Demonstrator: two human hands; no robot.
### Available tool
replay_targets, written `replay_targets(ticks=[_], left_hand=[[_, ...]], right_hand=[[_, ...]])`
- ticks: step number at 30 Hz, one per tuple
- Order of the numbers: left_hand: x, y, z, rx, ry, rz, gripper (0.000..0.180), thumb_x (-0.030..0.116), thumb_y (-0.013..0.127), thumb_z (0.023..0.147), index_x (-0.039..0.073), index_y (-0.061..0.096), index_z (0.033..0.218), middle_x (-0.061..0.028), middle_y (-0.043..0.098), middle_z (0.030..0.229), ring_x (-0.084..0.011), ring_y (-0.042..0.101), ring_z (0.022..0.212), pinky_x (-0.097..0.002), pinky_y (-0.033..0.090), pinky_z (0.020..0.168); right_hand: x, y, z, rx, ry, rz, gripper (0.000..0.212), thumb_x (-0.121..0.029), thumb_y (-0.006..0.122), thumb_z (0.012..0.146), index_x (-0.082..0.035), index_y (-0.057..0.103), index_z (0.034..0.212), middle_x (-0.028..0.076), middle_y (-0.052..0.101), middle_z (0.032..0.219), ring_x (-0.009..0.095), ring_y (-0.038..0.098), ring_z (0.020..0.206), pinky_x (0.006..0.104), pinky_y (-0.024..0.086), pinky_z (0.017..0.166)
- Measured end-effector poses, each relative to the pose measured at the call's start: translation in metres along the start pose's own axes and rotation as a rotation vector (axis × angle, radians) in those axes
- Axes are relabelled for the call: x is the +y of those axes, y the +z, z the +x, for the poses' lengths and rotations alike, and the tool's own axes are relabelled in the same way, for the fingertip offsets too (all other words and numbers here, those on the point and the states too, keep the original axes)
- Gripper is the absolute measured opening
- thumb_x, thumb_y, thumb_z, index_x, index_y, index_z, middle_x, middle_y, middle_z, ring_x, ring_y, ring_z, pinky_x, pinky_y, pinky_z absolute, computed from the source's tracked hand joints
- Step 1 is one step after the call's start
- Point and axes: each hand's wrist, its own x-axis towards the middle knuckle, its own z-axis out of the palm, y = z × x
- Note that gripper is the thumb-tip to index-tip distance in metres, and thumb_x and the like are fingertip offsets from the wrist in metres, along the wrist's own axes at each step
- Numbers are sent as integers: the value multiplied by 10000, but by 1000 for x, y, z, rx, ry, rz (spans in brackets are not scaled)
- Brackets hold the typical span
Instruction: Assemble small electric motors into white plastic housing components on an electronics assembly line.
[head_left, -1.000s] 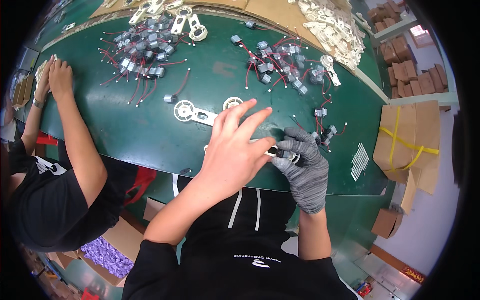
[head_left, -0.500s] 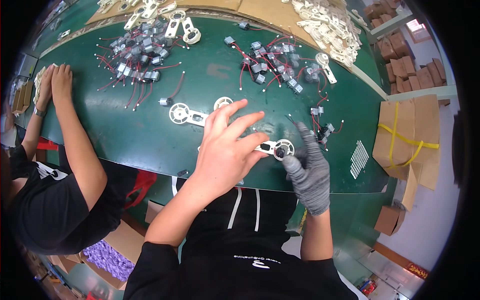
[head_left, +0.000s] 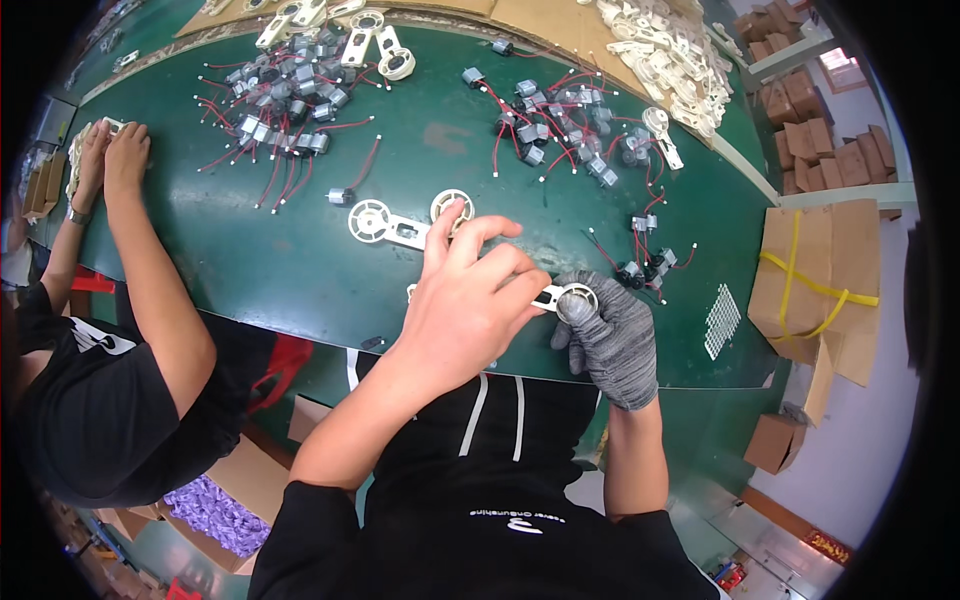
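Observation:
Between my two hands is a white plastic arm-shaped piece with a spoked ring [head_left: 588, 291] at its right end. My bare left hand [head_left: 465, 295] pinches its shaft between thumb and forefinger, the other fingers spread above. My right hand [head_left: 612, 335], in a grey knitted glove, is closed at the ring, its thumb pressed on the ring's middle and its fingers curled behind. The thumb hides what sits inside the ring. Just beyond my left hand lie more white ringed pieces [head_left: 370, 221], one ring [head_left: 452, 207] partly behind my fingertips.
Small silver motors with red wires form a left pile [head_left: 290, 100] and a right pile [head_left: 560, 120]. A single motor [head_left: 340, 196] lies nearer. White pieces [head_left: 665, 70] heap at the far right. A white grid [head_left: 722, 322] lies near the right edge. At left, a co-worker's hands [head_left: 125, 160] handle white pieces.
My gloved right hand has gone from stretched fingers to curled ones, its thumb now over the ring, where a dark part showed before. My left hand keeps its hold.

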Motion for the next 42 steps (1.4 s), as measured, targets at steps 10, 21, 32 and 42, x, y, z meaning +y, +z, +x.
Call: replay_targets(ticks=[10,21,32,42], left_hand=[[1,3,0,-21,-7,4,335,130,906,696,132,754,994,3,650,1000,-286,609,1241,-638,358,1185],[-1,5,-1,-4,6,51,357,139,912,678,146,775,1008,11,671,1051,-296,601,1259,-623,374,1190],[7,-30,-21,20,-193,194,513,180,909,754,111,734,1231,-155,582,1439,-411,464,1415,-623,367,1163],[3,-24,-24,-1,-161,191,355,88,865,795,35,693,1101,-200,579,1461,-446,493,1425,-578,414,1136]], right_hand=[[16,-12,1,47,-211,-189,418,-193,751,1008,16,689,1364,69,770,963,106,677,688,262,558,644],[2,-1,5,140,-232,-409,249,-146,755,969,46,739,1126,136,748,802,158,734,671,320,566,616],[-54,-50,-36,360,50,-321,426,-429,727,1000,-8,752,932,28,654,623,64,523,435,239,352,403],[-158,-62,110,109,-584,260,656,-305,674,1071,118,461,1524,200,611,1464,319,749,1121,395,629,903]])
